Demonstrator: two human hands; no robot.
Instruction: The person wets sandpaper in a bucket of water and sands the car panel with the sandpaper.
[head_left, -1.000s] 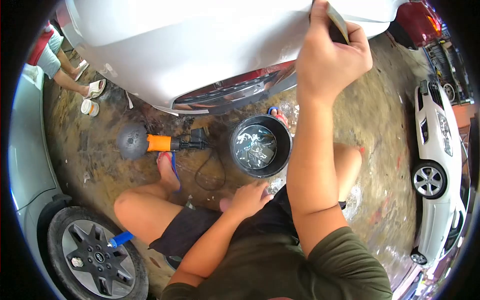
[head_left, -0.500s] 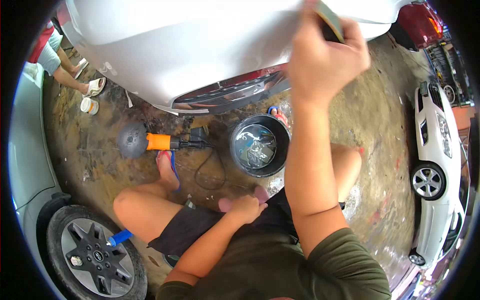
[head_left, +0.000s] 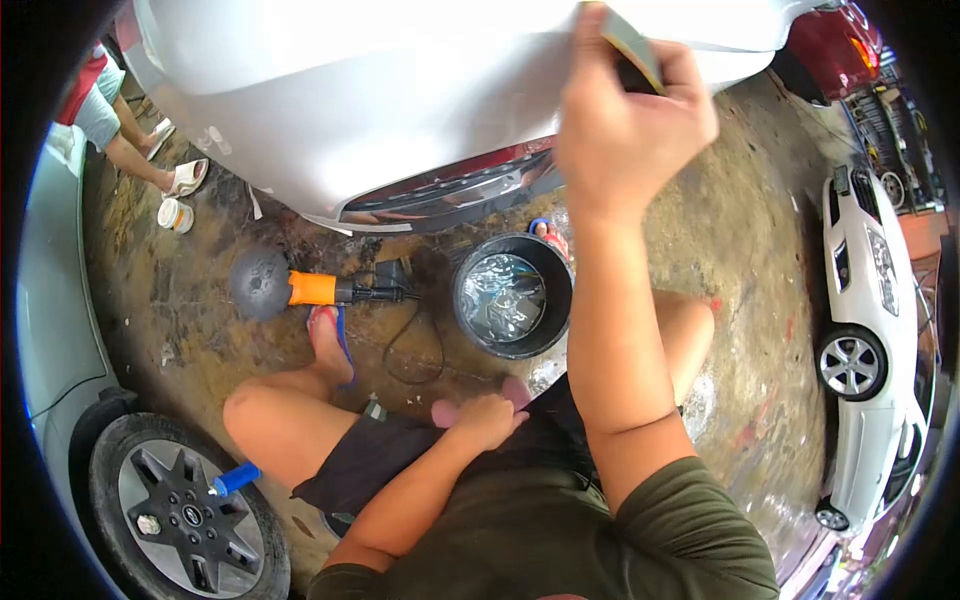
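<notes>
Head view: nearest, the left hand (head_left: 488,422) rests low at the lap, forearm slanting in from the near left, knuckles up and fingers curled over a pink, soft-looking piece (head_left: 515,392) that shows on both sides of it (the palm is hidden, so I cannot tell whether it truly grips). Held there, the piece is probably kept handy and off the wet floor.

A little farther, a round black bucket (head_left: 562,300) stands between the feet, holding water and pale, flat sheets (head_left: 512,312); its central place likely puts it within reach of either hand. To its left lies an orange-and-black power tool (head_left: 315,289) with a dark, rounded head, set down just beyond the left foot, its cord looping toward the near side.

Farthest, the right arm stretches forward, elbow only slightly bent. The right hand (head_left: 640,130) is closed on a flat, grey-and-tan block (head_left: 634,48), thumb along its left side and fingers along its right, a grip that should spread pressure evenly. The block appears to be against the silver car body panel (head_left: 400,90), though the hand partly hides the contact.
</notes>
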